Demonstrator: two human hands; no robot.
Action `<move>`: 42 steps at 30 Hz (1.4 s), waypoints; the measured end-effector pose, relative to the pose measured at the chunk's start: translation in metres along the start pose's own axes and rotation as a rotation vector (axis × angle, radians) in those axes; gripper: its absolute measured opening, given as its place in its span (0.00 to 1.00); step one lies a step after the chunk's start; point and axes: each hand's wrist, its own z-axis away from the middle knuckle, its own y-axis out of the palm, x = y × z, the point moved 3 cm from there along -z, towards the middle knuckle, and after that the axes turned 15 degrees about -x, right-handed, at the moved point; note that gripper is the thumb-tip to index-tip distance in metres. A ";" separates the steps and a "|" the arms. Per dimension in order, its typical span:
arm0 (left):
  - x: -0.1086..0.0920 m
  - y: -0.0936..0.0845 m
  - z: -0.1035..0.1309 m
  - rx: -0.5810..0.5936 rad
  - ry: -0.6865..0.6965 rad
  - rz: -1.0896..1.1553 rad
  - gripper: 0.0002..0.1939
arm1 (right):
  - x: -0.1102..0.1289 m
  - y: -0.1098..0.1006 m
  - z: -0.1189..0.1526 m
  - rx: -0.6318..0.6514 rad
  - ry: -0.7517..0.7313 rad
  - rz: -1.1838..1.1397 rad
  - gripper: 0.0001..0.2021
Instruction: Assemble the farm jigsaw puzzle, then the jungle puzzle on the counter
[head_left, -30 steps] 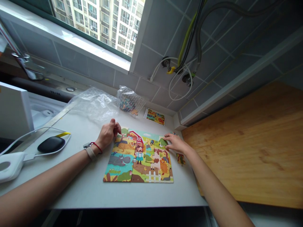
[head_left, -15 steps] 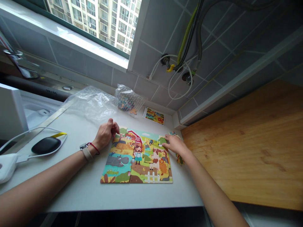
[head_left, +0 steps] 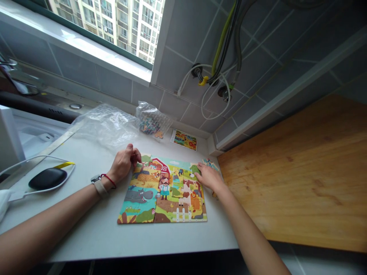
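- A flat, brightly coloured cardboard jigsaw (head_left: 164, 191), printed with a barn, a farmer and animals, lies before me on the white counter (head_left: 143, 244); its centre is my clock's centre. It sits near the front edge, probably so both my hands reach it easily.
- My right hand (head_left: 209, 176) is at two o'clock, palm down, the fingertips apparently touching the corner with the green bush. I judge that this low pose suits pressing or sliding thin card. The thumb stands a little apart from the fingers, and I see nothing pinched between them.
- My left hand (head_left: 123, 164) is at ten o'clock by the far corner, perhaps to steady that side. The fingers curl inward, the thumb above; their inner side is hidden, so I cannot tell whether they pinch anything.
- Loose printed puzzle pieces (head_left: 210, 163) lie at two o'clock, just past my right hand, which partly covers them; they are presumably kept within reach.
- A small rectangular picture card (head_left: 184, 139) lies at one o'clock, face up, likely for glancing at.
- A clear plastic bag of small multicoloured pieces (head_left: 150, 124) sits near half past eleven, probably set back to free space.
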 end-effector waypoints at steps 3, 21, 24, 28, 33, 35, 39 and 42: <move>-0.001 0.001 0.000 -0.003 0.000 -0.008 0.41 | 0.004 0.000 0.008 -0.074 0.007 -0.020 0.20; -0.005 0.000 0.002 0.003 0.014 -0.001 0.41 | -0.105 0.014 0.025 -0.219 0.280 -0.183 0.30; -0.006 0.000 0.002 0.005 0.019 -0.006 0.40 | -0.104 0.011 0.024 -0.201 0.292 -0.180 0.28; -0.006 0.000 0.002 0.009 0.016 -0.007 0.40 | -0.105 0.002 0.028 -0.168 0.318 -0.179 0.27; -0.004 0.000 0.002 0.013 0.015 -0.010 0.41 | -0.110 -0.006 0.048 -0.044 0.359 -0.172 0.28; -0.004 0.000 0.001 0.018 0.015 -0.015 0.41 | -0.112 -0.005 0.057 0.033 0.364 -0.170 0.29; -0.003 0.000 0.001 0.017 0.011 -0.019 0.41 | -0.112 -0.003 0.061 0.082 0.368 -0.156 0.34; -0.004 0.000 0.001 0.013 0.012 -0.013 0.40 | -0.108 -0.003 0.048 0.010 0.381 -0.125 0.33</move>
